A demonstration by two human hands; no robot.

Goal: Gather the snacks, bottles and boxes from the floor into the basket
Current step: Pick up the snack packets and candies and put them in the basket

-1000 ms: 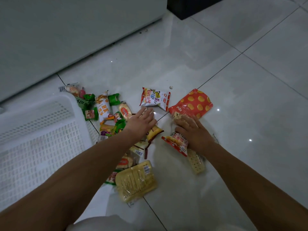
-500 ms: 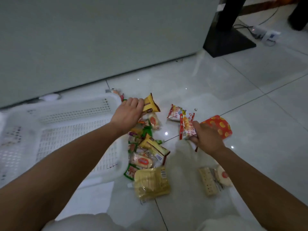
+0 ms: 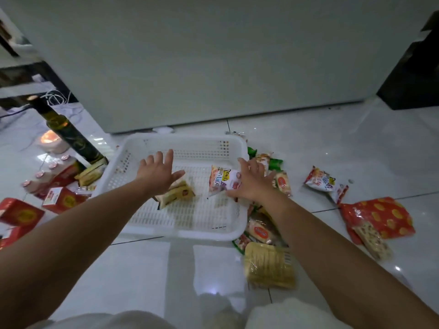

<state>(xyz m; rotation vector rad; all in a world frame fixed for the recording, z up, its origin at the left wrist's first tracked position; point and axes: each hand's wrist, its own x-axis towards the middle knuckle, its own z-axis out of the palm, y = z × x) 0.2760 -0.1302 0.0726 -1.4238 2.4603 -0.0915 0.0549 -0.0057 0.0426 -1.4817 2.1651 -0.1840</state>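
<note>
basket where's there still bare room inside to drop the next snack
Free: the basket's near half, from the yellow packet down to the near rim, and the far left corner. Taken: the middle, by that packet under the left hand, and the right side, by the white packet at the right hand.

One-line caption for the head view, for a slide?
Both open hands release snack packets into the white basket.
</note>
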